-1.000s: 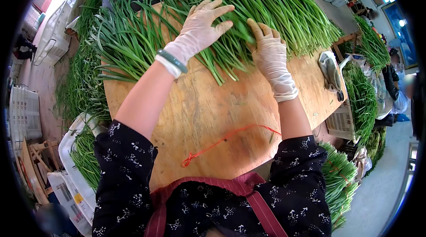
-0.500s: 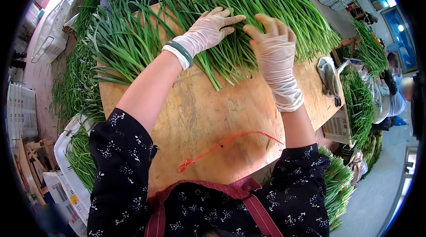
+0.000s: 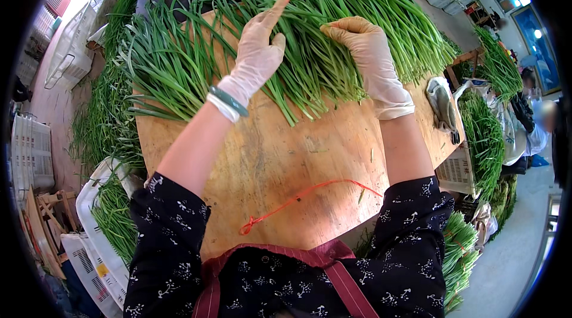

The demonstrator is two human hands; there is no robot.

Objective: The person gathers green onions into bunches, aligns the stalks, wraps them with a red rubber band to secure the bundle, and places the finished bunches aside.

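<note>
Long green garlic chives (image 3: pixel 411 38) are heaped over the far side of a wooden board (image 3: pixel 280 163), leaves to the upper left, pale stem ends toward me and to the right. A smaller, looser spread of chives (image 3: pixel 161 61) lies at the left. My left hand (image 3: pixel 259 47), in a whitish glove with a green band at the wrist, is above the chives between both groups, index finger stretched out and thumb apart. My gloved right hand (image 3: pixel 363 44) is over the heap's middle, thumb and fingers pinched together; whatever is between the tips is too small to make out.
A knotted red string (image 3: pixel 298 194) lies on the near part of the board. Toward the right edge is a crumpled grey-white cloth item (image 3: pixel 440 103). Crates with greens stand on both sides, including a white crate (image 3: pixel 95 211) at left. A person (image 3: pixel 539 130) is at far right.
My left hand has drawn back toward the left and lifted its index finger away from the right hand. My right hand has closed from loosely curled fingers into a pinch.
</note>
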